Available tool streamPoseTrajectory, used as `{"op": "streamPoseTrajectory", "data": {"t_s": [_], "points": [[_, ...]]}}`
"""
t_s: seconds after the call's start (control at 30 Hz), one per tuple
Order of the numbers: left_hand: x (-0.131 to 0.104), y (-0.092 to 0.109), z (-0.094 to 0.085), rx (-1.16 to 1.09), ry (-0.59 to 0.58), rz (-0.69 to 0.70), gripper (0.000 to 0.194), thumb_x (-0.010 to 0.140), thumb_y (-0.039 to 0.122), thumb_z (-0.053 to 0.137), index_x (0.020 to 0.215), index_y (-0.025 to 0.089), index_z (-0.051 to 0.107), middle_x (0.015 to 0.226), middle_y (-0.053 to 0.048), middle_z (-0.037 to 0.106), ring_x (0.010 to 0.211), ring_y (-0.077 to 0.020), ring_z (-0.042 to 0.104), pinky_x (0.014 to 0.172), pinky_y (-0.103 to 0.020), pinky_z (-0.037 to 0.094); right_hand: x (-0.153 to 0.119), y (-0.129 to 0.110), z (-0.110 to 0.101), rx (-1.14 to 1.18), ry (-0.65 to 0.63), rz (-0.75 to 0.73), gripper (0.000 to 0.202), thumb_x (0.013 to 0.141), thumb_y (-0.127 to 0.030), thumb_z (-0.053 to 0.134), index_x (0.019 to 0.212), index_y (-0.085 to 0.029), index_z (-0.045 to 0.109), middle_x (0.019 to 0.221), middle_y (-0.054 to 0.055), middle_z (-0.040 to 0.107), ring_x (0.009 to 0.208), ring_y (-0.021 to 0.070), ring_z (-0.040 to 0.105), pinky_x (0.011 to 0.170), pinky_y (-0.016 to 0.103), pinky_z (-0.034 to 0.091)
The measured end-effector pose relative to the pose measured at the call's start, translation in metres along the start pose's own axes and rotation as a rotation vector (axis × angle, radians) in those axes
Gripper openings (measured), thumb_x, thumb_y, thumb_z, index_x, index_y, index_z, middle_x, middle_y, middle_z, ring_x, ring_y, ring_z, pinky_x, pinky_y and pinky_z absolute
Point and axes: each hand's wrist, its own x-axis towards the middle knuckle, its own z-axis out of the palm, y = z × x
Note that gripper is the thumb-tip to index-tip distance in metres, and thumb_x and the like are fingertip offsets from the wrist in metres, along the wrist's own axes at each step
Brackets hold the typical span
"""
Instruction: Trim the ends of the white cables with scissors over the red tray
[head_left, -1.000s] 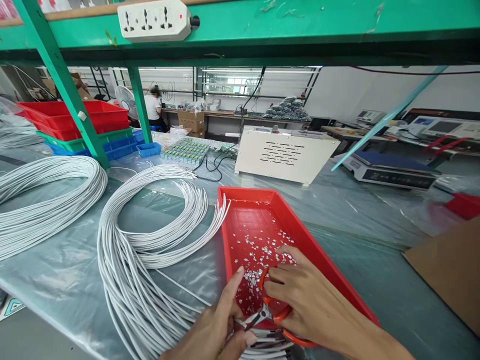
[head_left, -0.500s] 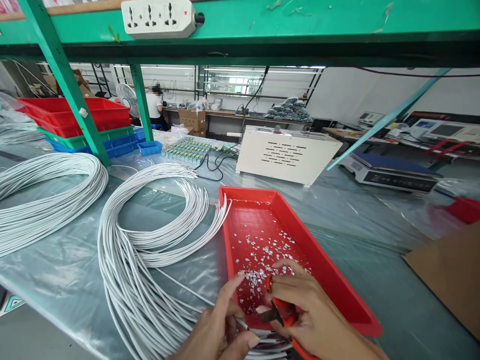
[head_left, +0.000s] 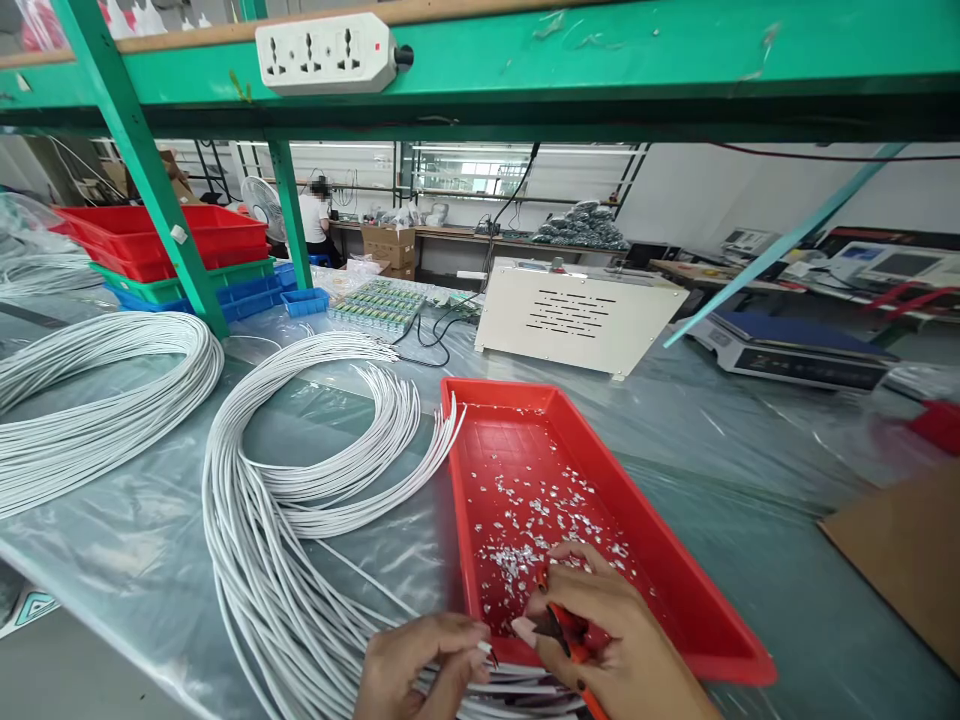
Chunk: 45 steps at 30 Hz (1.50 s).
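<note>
My left hand (head_left: 420, 665) pinches a white cable (head_left: 485, 649) close to its end, where thin dark and red wire tips stick out. In my right hand (head_left: 619, 630) is a pair of orange-handled pliers (head_left: 577, 645), their dark jaws partly hidden by the fingers. The jaws are apart from the cable end. Both hands are over the near end of a red tray (head_left: 660, 530), in which many small silvery scraps (head_left: 517, 560) are scattered. A large coil of white cables (head_left: 240, 480) lies left of the tray, and more cable ends pass beneath my hands.
Another cable coil (head_left: 112, 400) lies far left, before stacked plastic bins (head_left: 157, 240). A cream metal box (head_left: 577, 315) stands behind the tray, with a scale (head_left: 795, 350) to its right. Cardboard (head_left: 907, 550) lies at right. A green shelf beam (head_left: 600, 60) crosses overhead. A person sits far back.
My left hand has shifted slightly, its raised index finger now folded down onto the cable end. My right hand, with the pliers, stays almost in place. The view has shifted a little.
</note>
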Motion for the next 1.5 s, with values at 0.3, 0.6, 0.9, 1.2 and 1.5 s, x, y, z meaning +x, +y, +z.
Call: {"op": "streamPoseTrajectory", "data": {"t_s": [0.3, 0.6, 0.9, 1.2, 1.5], "points": [[0.007, 0.001, -0.019, 0.362, -0.140, 0.409, 0.034, 0.079, 0.000, 0.052, 0.110, 0.015, 0.053, 0.093, -0.012, 0.071, 0.081, -0.0157, 0.068, 0.067, -0.018, 0.054, -0.006, -0.015, 0.004, -0.172, 0.035, -0.043, 0.024, 0.058, -0.014, 0.061, 0.050, -0.018, 0.039, 0.045, -0.010, 0.045, 0.041, 0.0057, 0.042, 0.077, 0.029, 0.038], [0.014, 0.013, -0.016, 0.430, -0.063, 0.516, 0.020, 0.085, 0.007, 0.048, 0.101, 0.013, 0.058, 0.081, -0.012, 0.073, 0.075, -0.0151, 0.070, 0.064, -0.017, 0.054, -0.012, -0.019, 0.005, -0.201, 0.011, -0.001, 0.020, 0.065, -0.022, 0.063, 0.053, -0.019, 0.047, 0.048, -0.007, 0.052, 0.043, 0.0091, 0.048, 0.078, 0.032, 0.034], [0.016, 0.013, -0.019, 0.455, -0.074, 0.573, 0.019, 0.087, 0.010, 0.046, 0.101, 0.010, 0.059, 0.079, -0.013, 0.073, 0.075, -0.0144, 0.070, 0.062, -0.017, 0.054, -0.012, -0.023, 0.005, -0.195, 0.011, -0.032, 0.030, 0.068, -0.025, 0.064, 0.050, -0.018, 0.041, 0.044, -0.010, 0.047, 0.040, 0.0059, 0.043, 0.081, 0.030, 0.034], [0.016, 0.016, -0.020, 0.503, -0.051, 0.601, 0.021, 0.086, 0.010, 0.048, 0.104, 0.012, 0.058, 0.080, -0.011, 0.073, 0.072, -0.0136, 0.069, 0.063, -0.017, 0.054, -0.015, -0.024, 0.009, -0.158, 0.018, 0.006, 0.025, 0.068, -0.020, 0.060, 0.051, -0.019, 0.043, 0.045, -0.009, 0.050, 0.041, 0.0069, 0.045, 0.081, 0.030, 0.033], [0.016, 0.014, -0.019, 0.468, -0.083, 0.595, 0.023, 0.087, 0.010, 0.046, 0.107, 0.009, 0.056, 0.080, -0.014, 0.073, 0.074, -0.0146, 0.069, 0.061, -0.018, 0.054, -0.014, -0.022, 0.012, -0.178, 0.197, -0.036, 0.016, 0.069, -0.016, 0.049, 0.054, -0.020, 0.049, 0.046, -0.006, 0.051, 0.041, 0.0100, 0.045, 0.076, 0.031, 0.030]]}}
